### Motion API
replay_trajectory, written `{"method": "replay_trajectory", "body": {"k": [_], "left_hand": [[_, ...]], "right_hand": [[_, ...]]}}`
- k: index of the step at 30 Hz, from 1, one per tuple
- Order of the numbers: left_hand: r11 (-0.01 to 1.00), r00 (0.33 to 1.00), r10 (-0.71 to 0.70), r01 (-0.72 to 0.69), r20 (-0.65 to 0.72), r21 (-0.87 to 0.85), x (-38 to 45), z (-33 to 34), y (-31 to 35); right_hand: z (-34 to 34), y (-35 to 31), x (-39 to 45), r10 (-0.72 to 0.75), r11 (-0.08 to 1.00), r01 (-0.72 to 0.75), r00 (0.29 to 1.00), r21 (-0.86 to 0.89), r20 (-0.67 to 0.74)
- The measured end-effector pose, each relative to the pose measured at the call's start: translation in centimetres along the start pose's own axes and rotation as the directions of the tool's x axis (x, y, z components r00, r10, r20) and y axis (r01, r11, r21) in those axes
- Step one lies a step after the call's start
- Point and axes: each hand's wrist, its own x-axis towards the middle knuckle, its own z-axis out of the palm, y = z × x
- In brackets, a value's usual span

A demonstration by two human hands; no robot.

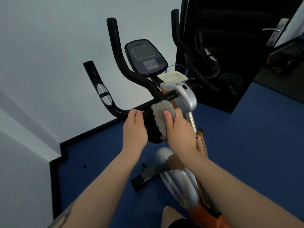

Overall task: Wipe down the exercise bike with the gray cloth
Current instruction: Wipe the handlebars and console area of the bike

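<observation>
Gray cloth (162, 117), draped over black padded bar of exercise bike (181, 99), pinched under right hand (179, 129), thumb on top. Left hand (134, 129) just beside, curled around same bar. Bar's long axis ran left to right, toward left hand.
</observation>
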Motion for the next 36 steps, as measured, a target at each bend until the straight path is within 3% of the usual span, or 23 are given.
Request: {"method": "replay_trajectory", "body": {"k": [5,8,10,12,15,18,20,24,26,28,32,36], "left_hand": [[0.998,0.997,0.008,-0.012,0.073,0.055,0.3,-0.7,-0.1],[0.966,0.982,0.087,-0.124,0.168,0.228,1.3,-2.3,0.3],[0.942,0.978,0.162,-0.194,0.133,0.274,2.6,-3.4,1.0],[0.941,0.976,0.208,-0.218,0.066,0.26,4.1,-4.0,1.8],[0.859,0.939,0.344,-0.325,0.025,0.396,6.6,-4.0,2.7],[0.764,0.894,0.444,-0.409,0.054,0.499,9.0,-4.1,3.2],[0.709,0.89,0.437,-0.432,0.135,0.558,10.1,-4.0,3.2],[0.455,0.893,0.378,-0.408,0.243,0.792,10.5,-3.5,2.3],[0.481,0.893,0.403,-0.394,0.202,0.783,10.7,-3.5,1.8],[0.517,0.891,0.424,-0.385,0.163,0.764,10.5,-3.5,1.8],[0.506,0.893,0.429,-0.361,0.135,0.783,10.4,-3.4,1.9],[0.473,0.878,0.448,-0.393,0.169,0.788,10.3,-3.3,2.0]], "right_hand": [[-1.6,0.8,1.5,-0.052,0.998,0.057,0.983,-0.023,0.179],[-3.2,1.2,3.4,0.034,0.996,-0.038,0.998,0.08,0.05],[-4.0,1.3,5.1,0.077,0.977,-0.056,0.993,0.203,-0.094],[-4.3,0.8,7.2,0.055,0.955,-0.014,0.99,0.296,-0.128],[-3.4,0.2,9.9,-0.063,0.921,0.109,0.989,0.373,-0.132],[-1.7,-0.4,12.0,-0.146,0.929,0.17,0.985,0.33,-0.096],[-0.3,-0.9,13.0,-0.193,0.93,0.187,0.981,0.318,-0.012],[1.8,-1.2,12.8,-0.214,0.926,0.181,0.975,0.33,0.063],[2.3,-0.1,11.7,-0.184,0.925,0.177,0.983,0.337,-0.011],[2.4,1.0,11.0,-0.223,0.956,0.24,0.968,0.171,-0.112],[2.3,-0.1,14.1,-0.228,0.973,0.227,0.973,-0.039,-0.028],[1.6,-0.8,14.0,-0.27,0.912,0.215,0.956,0.35,0.114]]}}
